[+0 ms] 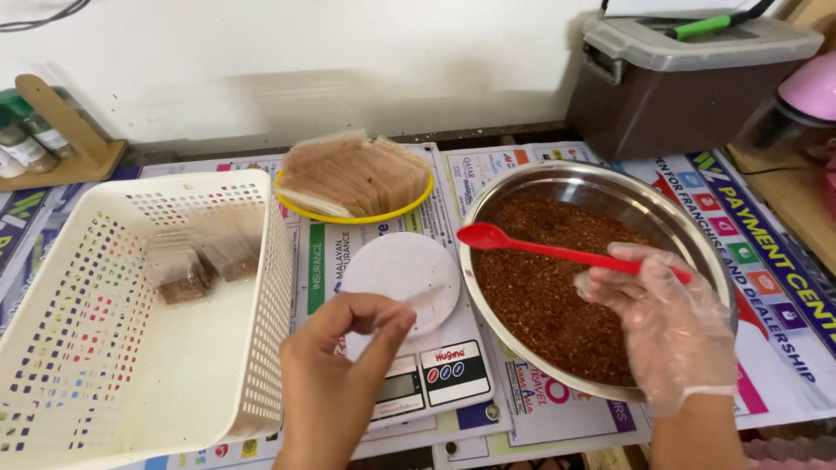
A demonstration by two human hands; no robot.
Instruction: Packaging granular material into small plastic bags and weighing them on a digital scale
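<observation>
Printed poster sheets (766, 252), white with blue, green and red blocks, cover the table. Small clear packets of brown powder (196, 261) lie in the white basket (270, 287); a stack of empty clear packets (353, 174) sits on the yellow plate (348, 216) behind the scale. Scale front carries a small grey screen (396, 387) beside a dark label with coloured dots (453, 370).
</observation>
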